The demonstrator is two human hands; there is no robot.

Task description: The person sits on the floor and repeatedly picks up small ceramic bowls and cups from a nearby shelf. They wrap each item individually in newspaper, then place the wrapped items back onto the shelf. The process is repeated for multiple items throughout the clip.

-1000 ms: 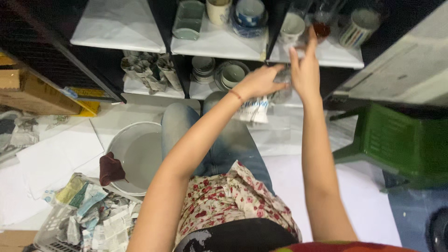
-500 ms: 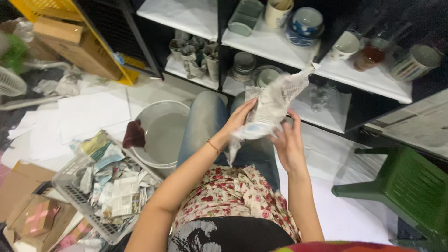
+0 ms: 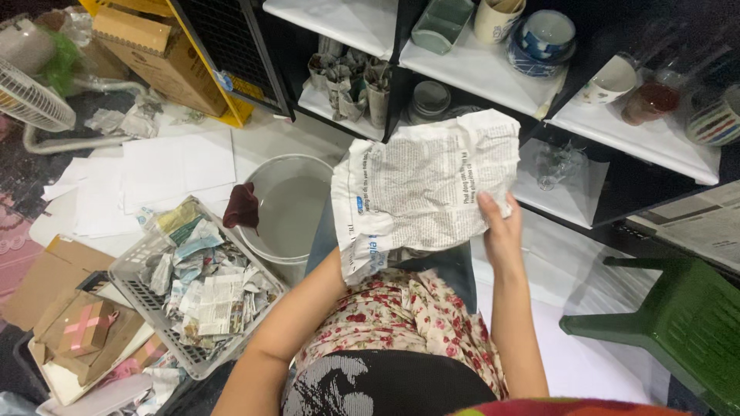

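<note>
A crumpled sheet of newspaper (image 3: 428, 185) is spread out in front of me, over my lap. My right hand (image 3: 499, 227) grips its right edge with the thumb on the printed side. My left hand is hidden behind the sheet's lower left part, and only my left forearm (image 3: 297, 312) shows, so the grip there is out of sight. Behind the paper stands a black shelf unit with white liners (image 3: 478, 73) that carries cups and bowls (image 3: 543, 35).
A grey bucket (image 3: 266, 235) with a dark red rag (image 3: 241, 206) on its rim stands at my left. Beside it is a grey basket (image 3: 135, 296) full of crumpled newspaper. A green plastic chair (image 3: 678, 323) is at right; a fan (image 3: 31, 96) and cardboard boxes (image 3: 158, 50) at left.
My hands came down from the shelf with the crumpled newspaper, which now is opened flat between them. The view has swung to the left.
</note>
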